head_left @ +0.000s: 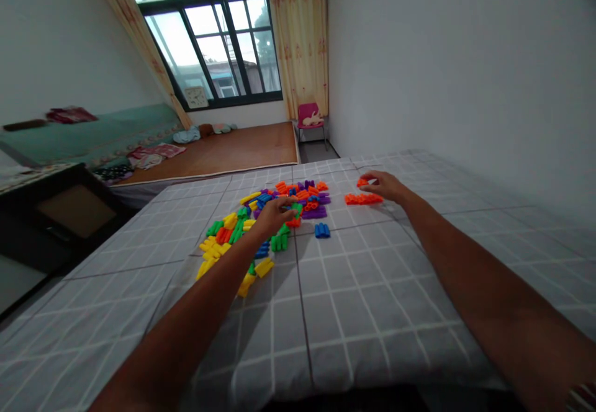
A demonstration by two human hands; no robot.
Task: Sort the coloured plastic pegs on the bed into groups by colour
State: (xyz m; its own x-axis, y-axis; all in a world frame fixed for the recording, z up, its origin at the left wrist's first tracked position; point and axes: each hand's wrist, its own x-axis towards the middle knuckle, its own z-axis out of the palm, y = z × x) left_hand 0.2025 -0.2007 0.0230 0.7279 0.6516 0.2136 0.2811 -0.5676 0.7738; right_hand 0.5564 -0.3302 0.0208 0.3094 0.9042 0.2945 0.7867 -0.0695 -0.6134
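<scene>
Plastic blocks in yellow, green, blue, orange and purple lie in a loose pile on a grey checked cloth [354, 294]. My left hand [275, 214] is over the middle of the pile, fingers reaching towards a green block [297, 210]; whether it grips that block is unclear. To the right, my right hand [382, 185] pinches an orange block [362, 183] just behind a row of orange blocks [363, 199]. A blue block [321, 231] lies alone in front of the pile. My left forearm hides part of the pile.
A dark cabinet [60, 226] stands at the left. Beyond the cloth are a brown-topped bed [242, 148] with clothes on it, a pink chair [308, 114] and a window [223, 46] with curtains. A white wall [447, 71] runs along the right.
</scene>
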